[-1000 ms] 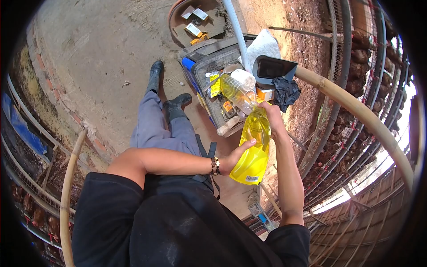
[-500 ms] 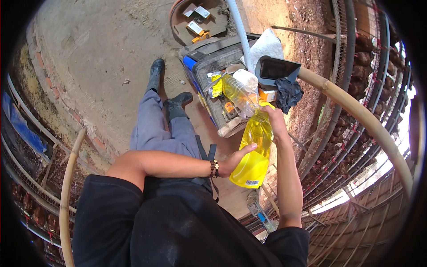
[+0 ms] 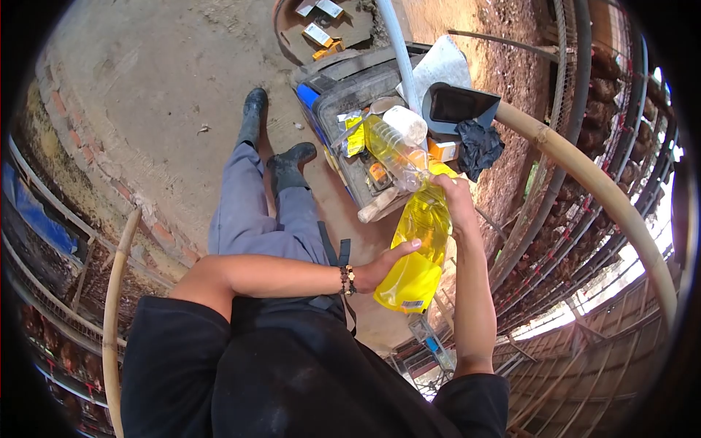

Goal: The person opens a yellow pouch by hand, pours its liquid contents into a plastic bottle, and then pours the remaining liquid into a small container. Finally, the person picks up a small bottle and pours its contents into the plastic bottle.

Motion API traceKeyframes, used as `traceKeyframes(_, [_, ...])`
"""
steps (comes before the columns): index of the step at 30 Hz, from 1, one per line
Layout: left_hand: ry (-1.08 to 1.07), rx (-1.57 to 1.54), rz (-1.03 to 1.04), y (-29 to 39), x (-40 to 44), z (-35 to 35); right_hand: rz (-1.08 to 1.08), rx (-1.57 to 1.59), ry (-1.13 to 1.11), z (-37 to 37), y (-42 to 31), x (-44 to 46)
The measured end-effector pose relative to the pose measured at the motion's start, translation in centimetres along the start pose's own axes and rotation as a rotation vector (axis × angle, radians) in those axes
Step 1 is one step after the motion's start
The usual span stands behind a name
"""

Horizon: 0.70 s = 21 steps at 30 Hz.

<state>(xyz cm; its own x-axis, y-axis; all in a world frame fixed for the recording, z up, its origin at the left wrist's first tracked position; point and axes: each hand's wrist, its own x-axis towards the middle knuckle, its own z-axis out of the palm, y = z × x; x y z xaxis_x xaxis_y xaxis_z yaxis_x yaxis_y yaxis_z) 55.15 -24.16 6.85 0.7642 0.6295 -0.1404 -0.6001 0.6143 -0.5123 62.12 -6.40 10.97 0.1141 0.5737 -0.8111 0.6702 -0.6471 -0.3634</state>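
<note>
Both my hands hold a yellow refill pouch (image 3: pixel 415 252) with a see-through middle and a barcode on its bottom end. My left hand (image 3: pixel 381 269) is closed around its lower side, thumb on the front. My right hand (image 3: pixel 454 198) grips the top end with bent fingers. A clear plastic bottle (image 3: pixel 387 146) with yellow liquid lies tilted against the pouch's top. Its neck meets the pouch by my right hand, and the exact contact is hidden. Close by are a white tub (image 3: pixel 406 125) and a small yellow packet (image 3: pixel 353 136).
The things rest on a dark, worn bin lid (image 3: pixel 339 91). A grey-blue dustpan-like piece (image 3: pixel 460 109), a black crumpled bag (image 3: pixel 478 148) and an orange-white box (image 3: pixel 442 150) stand at its right. A bamboo pole (image 3: pixel 584 164) crosses the right side beside caged hens. Small boxes (image 3: pixel 318 34) lie beyond.
The view has shifted slightly. The pouch's lower end has moved a little down and left with my left hand. Both hands keep their grip.
</note>
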Motion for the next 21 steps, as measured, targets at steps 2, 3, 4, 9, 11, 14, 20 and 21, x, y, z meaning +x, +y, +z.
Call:
traceKeyframes(2, [-0.002, 0.0, 0.005, -0.09, 0.09, -0.11, 0.0, 0.007, 0.004, 0.04, 0.04, 0.03])
traceKeyframes(3, [-0.004, 0.0, 0.008, -0.06, 0.11, -0.12, -0.001, 0.01, 0.006, 0.09, 0.02, 0.05])
traceKeyframes(4, [-0.003, -0.005, 0.009, -0.02, 0.13, -0.14, 0.003, 0.017, 0.005, 0.09, 0.01, 0.07])
traceKeyframes(9, [0.033, -0.007, 0.01, 0.4, -0.17, 0.16, 0.011, 0.039, 0.013, 0.27, -0.26, -0.1])
traceKeyframes(11, [0.037, 0.005, 0.011, 0.28, -0.08, -0.13, 0.006, 0.03, 0.01, 0.11, 0.09, 0.1])
traceKeyframes(14, [0.043, 0.007, 0.011, 0.37, -0.07, -0.27, -0.001, 0.009, 0.018, 0.09, 0.22, 0.27])
traceKeyframes(20, [0.032, -0.019, 0.017, 0.46, -0.01, -0.44, -0.02, -0.011, 0.011, -0.15, 0.51, 0.55])
traceKeyframes(21, [0.029, -0.031, 0.012, 0.47, 0.0, -0.53, -0.031, -0.018, 0.011, -0.15, 0.59, 0.59])
